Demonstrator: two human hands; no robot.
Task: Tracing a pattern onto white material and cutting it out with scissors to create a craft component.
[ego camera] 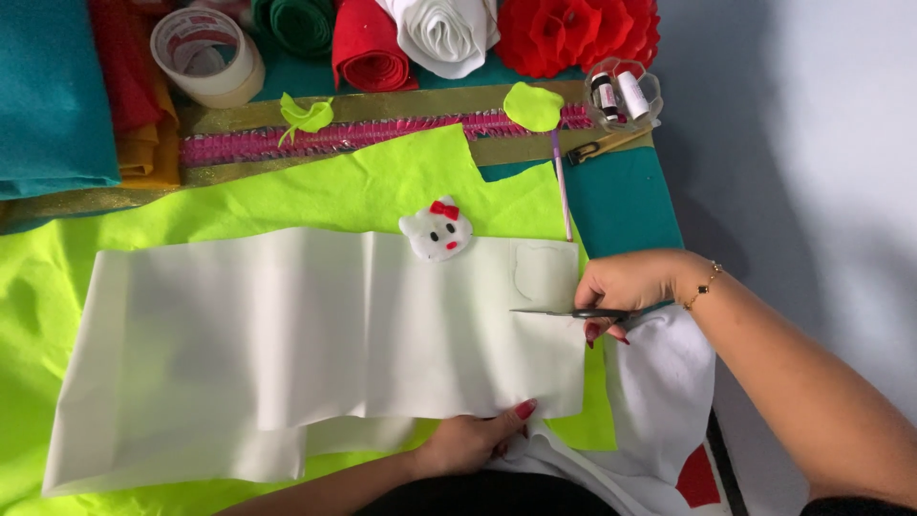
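While a white felt sheet point(306, 344) lies across lime-green felt point(287, 196) on the table, the right hand point(626, 287), wrist bent inward, grips scissors point(573, 311) whose blades enter the sheet's right edge. The left hand point(473, 440) pinches the sheet's near edge, thumb on top. A small felt cat face point(437, 232) rests at the far edge.

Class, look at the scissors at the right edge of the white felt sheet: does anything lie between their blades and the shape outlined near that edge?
Nothing visible does. The scissors in the right hand already bite into the white felt sheet just below the outlined shape; only bare felt lies between. The small cat face sits off to the left, and the left hand holds the lower edge.
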